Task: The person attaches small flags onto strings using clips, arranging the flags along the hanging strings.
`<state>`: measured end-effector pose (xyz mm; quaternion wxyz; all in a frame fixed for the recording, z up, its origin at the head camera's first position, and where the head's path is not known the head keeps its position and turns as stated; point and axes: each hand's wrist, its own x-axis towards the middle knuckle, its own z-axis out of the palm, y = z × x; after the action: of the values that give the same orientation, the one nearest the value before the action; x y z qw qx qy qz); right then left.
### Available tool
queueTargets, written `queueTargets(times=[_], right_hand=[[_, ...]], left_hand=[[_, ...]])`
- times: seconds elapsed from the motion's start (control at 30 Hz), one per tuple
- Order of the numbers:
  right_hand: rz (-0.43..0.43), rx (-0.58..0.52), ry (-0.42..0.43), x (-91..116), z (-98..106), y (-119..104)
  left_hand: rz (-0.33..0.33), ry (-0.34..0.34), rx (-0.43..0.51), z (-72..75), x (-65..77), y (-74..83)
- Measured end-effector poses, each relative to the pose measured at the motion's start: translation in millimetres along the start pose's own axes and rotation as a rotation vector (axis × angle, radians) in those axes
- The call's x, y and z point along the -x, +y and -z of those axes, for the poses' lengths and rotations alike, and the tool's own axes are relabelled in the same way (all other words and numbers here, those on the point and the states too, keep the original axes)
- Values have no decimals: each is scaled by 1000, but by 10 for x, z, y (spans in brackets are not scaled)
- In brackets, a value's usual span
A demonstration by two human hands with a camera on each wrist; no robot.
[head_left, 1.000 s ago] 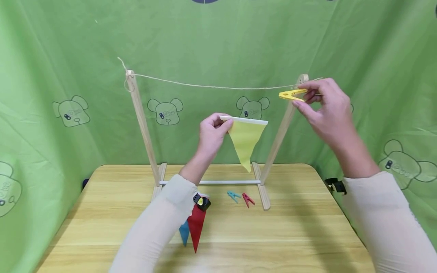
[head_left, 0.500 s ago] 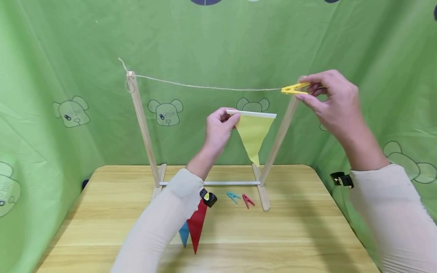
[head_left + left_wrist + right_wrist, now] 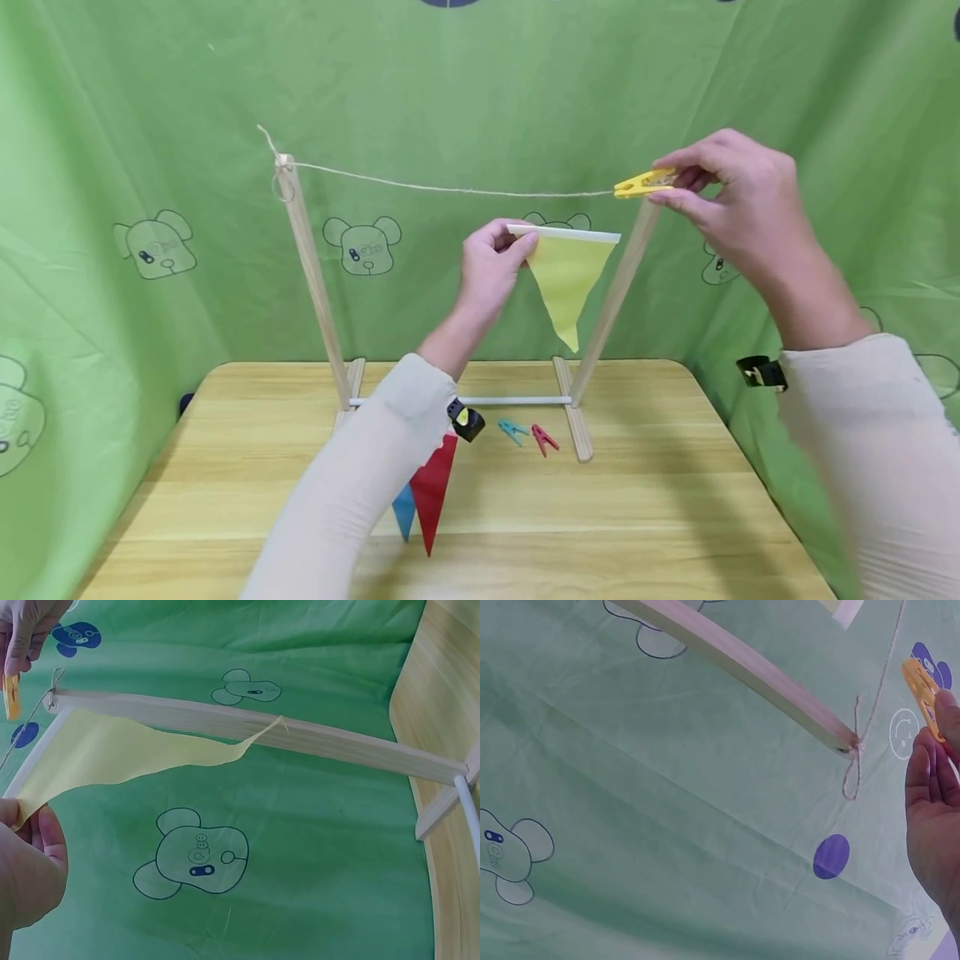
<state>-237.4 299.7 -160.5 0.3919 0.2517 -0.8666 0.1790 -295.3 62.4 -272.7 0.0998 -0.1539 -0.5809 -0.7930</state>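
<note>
My left hand (image 3: 491, 262) pinches the left end of the white top band of a yellow triangular pennant (image 3: 570, 275); its tip hangs down. In the left wrist view the pennant (image 3: 127, 750) stretches away from the fingers, its point slightly curled. My right hand (image 3: 738, 179) pinches a yellow clothespin (image 3: 636, 184) by its handle ends, nose toward the left. In the head view the clothespin overlaps the right end of the string (image 3: 450, 190), above and right of the pennant. The right wrist view shows the clothespin (image 3: 922, 694) between thumb and fingers, apart from the string (image 3: 889, 660).
Two wooden posts, left (image 3: 311, 275) and right (image 3: 618, 283), carry the string; a white rod (image 3: 517, 402) joins their feet. On the table (image 3: 600, 533) lie a blue clothespin (image 3: 513, 432), a red clothespin (image 3: 545, 440), a red pennant (image 3: 433, 492) and a blue pennant (image 3: 404, 510), partly covered.
My left hand has carried the yellow pennant up and to the right, closer to the string. The right hand has risen with the yellow clothespin, whose handles are squeezed closer together.
</note>
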Motion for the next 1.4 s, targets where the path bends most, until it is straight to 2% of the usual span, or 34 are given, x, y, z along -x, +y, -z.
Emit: queueTargets(times=[0.33, 0.67, 0.93, 1.4], right_hand=[[23, 57, -59, -109, 59, 11], [25, 60, -108, -219, 103, 20], [21, 68, -173, -275, 113, 32], [47, 124, -258, -357, 114, 22]], left_hand=[[-21, 18, 33, -121, -49, 38], [-7, -3, 34, -209, -98, 68], [2, 8, 51, -273, -132, 69], [-31, 1, 91, -278, -153, 84]])
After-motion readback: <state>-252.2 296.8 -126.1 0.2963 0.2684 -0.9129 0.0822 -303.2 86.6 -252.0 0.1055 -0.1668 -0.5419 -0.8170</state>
